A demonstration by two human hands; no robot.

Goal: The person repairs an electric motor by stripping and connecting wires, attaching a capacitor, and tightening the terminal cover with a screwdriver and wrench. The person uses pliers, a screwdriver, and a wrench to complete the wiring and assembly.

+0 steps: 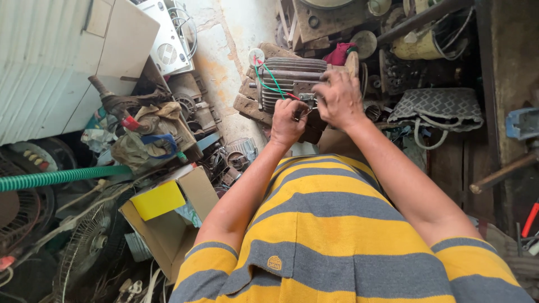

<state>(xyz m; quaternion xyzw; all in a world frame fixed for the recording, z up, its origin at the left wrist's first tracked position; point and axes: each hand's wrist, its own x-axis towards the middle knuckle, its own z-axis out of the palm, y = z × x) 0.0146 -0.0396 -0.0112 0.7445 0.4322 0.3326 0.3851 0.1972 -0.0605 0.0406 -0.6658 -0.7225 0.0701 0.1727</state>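
Fingers of my left hand (287, 120) are curling together around something small at the front of the finned grey motor (289, 81), though I cannot tell just what they are pinching. My right hand (338, 100) is pressing down beside it, fingers bent and spread over the motor's terminal end. Green and red wires (269, 84) are looping across the motor's ribs. It is sitting on rough wooden blocks (250, 106), near their front edge. An open cardboard box (168, 224) is lying below my left elbow.
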